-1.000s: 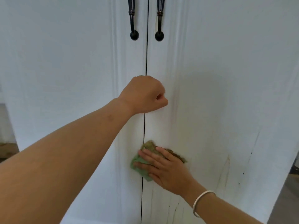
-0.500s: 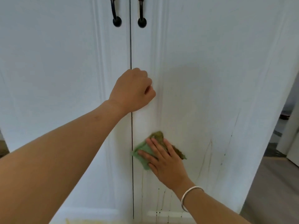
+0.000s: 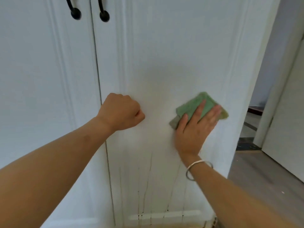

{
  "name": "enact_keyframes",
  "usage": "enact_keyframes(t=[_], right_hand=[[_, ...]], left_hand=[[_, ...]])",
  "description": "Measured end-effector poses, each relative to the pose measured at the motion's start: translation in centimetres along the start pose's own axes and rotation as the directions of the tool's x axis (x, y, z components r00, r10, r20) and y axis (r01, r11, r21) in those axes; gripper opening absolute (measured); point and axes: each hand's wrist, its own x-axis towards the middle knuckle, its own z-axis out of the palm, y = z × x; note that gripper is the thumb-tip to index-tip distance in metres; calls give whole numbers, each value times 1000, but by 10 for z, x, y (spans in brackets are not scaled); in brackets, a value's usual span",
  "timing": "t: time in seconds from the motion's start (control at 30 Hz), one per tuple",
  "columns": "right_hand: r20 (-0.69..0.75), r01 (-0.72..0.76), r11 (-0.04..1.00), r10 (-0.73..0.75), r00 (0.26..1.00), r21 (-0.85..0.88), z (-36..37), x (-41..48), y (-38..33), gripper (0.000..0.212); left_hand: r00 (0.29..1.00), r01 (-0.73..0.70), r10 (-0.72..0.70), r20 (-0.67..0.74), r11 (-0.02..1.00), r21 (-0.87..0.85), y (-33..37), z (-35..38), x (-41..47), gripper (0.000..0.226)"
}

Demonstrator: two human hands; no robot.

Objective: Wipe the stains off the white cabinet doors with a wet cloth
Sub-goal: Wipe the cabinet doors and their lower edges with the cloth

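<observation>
Here, right hand (image 3: 194, 129) flat on green cloth (image 3: 193, 105) against closed right cabinet door (image 3: 172, 55); left hand (image 3: 120, 111) an empty fist.

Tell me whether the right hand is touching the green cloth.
Touching. The head view shows the right hand lying flat over the green cloth, with straight fingers overlapping it and pressing it against the right cabinet door.

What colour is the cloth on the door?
Green cloth, soiled brownish at its edges; head view.

Bare left forearm (image 3: 57, 170), bare right forearm (image 3: 233, 193), thin plain silver bangle (image 3: 197, 162) round the right wrist.
</observation>
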Motion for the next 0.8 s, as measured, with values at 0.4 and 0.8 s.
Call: enact_keyframes(t=[0.4,0.8], right_hand=[[247,291,954,-299,922,70,2,-82,-12,66],[121,-391,918,381,917,72,26,-144,22,68]], left_hand=[[961,-70,52,-270,996,-57,-5,26,-14,37],[877,-237,181,-445,969,-73,-9,49,-17,37]])
